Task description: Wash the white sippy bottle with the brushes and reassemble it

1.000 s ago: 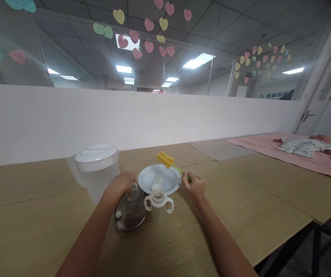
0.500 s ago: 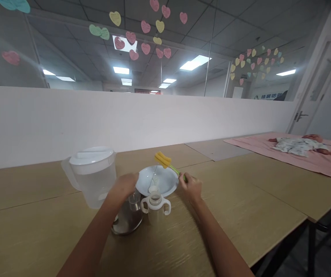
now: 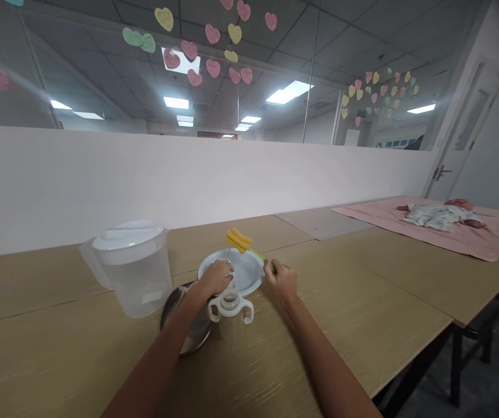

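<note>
My right hand (image 3: pixel 282 280) is closed round the green handle of a bottle brush (image 3: pixel 239 240), its yellow sponge head held above the white bowl (image 3: pixel 253 277). Over the bowl's left side is my left hand (image 3: pixel 218 277), fingers curled together; whatever they hold, if anything, is hidden. A small pale piece shows just below those fingers, too unclear to name. Directly in front of the bowl stands an uncapped clear baby bottle (image 3: pixel 231 313) with a white two-handled collar. To its left, partly behind my left forearm, sits a round metal pot (image 3: pixel 197 337).
A translucent lidded pitcher (image 3: pixel 138 278) stands on the wooden table (image 3: pixel 349 325) at the left. On the far right, a baby-like figure in patterned clothes (image 3: pixel 434 216) lies on a pink mat (image 3: pixel 484 241). A white wall (image 3: pixel 188 180) runs behind the table.
My left hand has moved right, from above the metal pot to over the bowl. My right hand keeps hold of the brush above the bowl. The view has shifted slightly.
</note>
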Motion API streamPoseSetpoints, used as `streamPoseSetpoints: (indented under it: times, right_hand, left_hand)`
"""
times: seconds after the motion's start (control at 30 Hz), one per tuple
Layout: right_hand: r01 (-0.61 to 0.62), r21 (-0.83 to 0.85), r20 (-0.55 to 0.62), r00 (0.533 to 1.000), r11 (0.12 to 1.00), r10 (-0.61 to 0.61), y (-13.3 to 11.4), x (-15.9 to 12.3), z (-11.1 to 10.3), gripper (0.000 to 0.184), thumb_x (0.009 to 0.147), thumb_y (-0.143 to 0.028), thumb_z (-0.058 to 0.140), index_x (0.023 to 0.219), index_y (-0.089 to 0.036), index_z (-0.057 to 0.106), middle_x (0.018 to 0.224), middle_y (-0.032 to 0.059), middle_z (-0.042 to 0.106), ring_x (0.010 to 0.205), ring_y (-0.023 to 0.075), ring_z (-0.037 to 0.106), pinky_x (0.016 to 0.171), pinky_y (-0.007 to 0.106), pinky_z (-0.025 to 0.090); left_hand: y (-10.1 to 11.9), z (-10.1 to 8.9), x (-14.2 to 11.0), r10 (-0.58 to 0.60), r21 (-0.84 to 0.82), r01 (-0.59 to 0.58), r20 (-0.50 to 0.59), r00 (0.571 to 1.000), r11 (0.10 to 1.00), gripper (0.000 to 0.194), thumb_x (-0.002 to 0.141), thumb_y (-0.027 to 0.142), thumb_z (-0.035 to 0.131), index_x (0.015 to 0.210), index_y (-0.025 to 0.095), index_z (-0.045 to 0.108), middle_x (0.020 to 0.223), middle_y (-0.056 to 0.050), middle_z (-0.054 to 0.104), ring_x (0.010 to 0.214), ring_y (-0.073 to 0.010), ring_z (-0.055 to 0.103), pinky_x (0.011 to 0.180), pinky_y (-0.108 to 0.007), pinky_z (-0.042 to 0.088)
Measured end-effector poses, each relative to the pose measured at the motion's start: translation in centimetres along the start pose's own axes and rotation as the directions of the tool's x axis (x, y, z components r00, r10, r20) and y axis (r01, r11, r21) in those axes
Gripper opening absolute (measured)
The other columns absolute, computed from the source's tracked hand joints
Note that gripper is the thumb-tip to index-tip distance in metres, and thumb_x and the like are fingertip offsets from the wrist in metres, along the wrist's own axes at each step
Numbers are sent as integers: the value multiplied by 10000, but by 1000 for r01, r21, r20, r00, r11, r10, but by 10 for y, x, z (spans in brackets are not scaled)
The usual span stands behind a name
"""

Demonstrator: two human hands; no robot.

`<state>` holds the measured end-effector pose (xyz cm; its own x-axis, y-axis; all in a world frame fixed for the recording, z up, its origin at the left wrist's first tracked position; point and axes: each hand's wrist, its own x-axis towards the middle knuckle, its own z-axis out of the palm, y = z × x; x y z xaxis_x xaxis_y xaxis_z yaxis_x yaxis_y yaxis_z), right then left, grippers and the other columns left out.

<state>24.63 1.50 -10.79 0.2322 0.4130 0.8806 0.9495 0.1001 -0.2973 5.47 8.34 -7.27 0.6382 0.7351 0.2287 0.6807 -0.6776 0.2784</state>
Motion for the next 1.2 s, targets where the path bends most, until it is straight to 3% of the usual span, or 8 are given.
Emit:
streamPoseSetpoints:
  times: [0.23, 0.4, 0.47, 0.57, 0.73, 0.93, 1.07, 1.2]
  right_hand:
    - [-24, -6, -9, 1000, 1000, 24, 3, 0, -1, 468, 866, -384, 340, 487, -164, 503, 398, -2, 459, 378, 81, 362, 440, 229, 175]
    - [-39, 3, -14, 999, 999, 39, 3, 1, -2, 471, 869, -377, 326, 490, -161, 504, 400, 0, 454, 380, 79, 361, 433, 222, 173]
    - [-32, 7, -14, 999, 999, 32, 2, 0, -2, 467, 867, -372, 330, 486, -162, 498, 395, -2, 448, 377, 79, 354, 434, 222, 171]
    - [-5, 30, 2, 1000, 1000, 5, 1, -1, -1, 451, 862, -360, 344, 480, -164, 483, 394, -2, 446, 379, 79, 350, 437, 225, 171]
    - [31, 120, 29, 999, 992, -35, -2, -3, -1, 441, 872, -337, 329, 487, -166, 456, 402, -12, 429, 386, 75, 347, 443, 227, 191]
    - [82, 184, 25, 996, 980, -88, -3, -4, -4, 435, 876, -318, 319, 484, -168, 436, 400, -20, 399, 387, 73, 335, 447, 224, 213]
    - [122, 199, 1, 992, 972, -124, -2, -4, -5, 424, 867, -313, 334, 477, -170, 420, 401, -27, 372, 392, 73, 317, 449, 223, 218]
    - [104, 219, -10, 995, 970, -104, -1, -3, -7, 410, 861, -303, 342, 476, -171, 394, 408, -35, 345, 394, 68, 312, 443, 217, 213]
  left_hand:
    - [11, -6, -4, -8, 1, 8, -81, 997, 1000, 151, 699, 131, 510, 725, 181, 650, 866, -72, 655, 882, -227, 569, 802, -326, 408]
    - [15, -23, -4, -15, -80, 1, -179, 984, 997, 142, 730, 154, 491, 816, 187, 600, 885, -44, 642, 857, -179, 574, 791, -301, 434]
    - [17, -36, -4, -26, -199, -26, -254, 967, 980, 140, 744, 180, 477, 857, 180, 561, 916, -42, 624, 863, -155, 572, 795, -285, 447]
    - [21, -56, -6, -110, -500, -98, -369, 923, 860, 166, 713, 235, 518, 864, 166, 519, 905, -42, 585, 869, -148, 562, 776, -287, 471]
    - [30, -74, -15, -209, -780, -163, -353, 912, 604, 352, 636, 286, 619, 948, 178, 498, 832, 1, 527, 835, -137, 554, 721, -282, 494]
    - [47, -88, -24, -330, -750, -231, -516, 790, 620, 441, 583, 271, 686, 983, 192, 518, 1015, -38, 516, 980, -176, 548, 795, -291, 478]
    - [54, -96, -30, -328, -786, -247, -490, 808, 566, 480, 567, 285, 715, 993, 174, 523, 893, -21, 561, 900, -159, 570, 807, -303, 478]
    - [57, -96, -31, -282, -763, -241, -484, 828, 599, 461, 604, 338, 696, 999, 166, 530, 781, -3, 591, 799, -132, 582, 795, -286, 469]
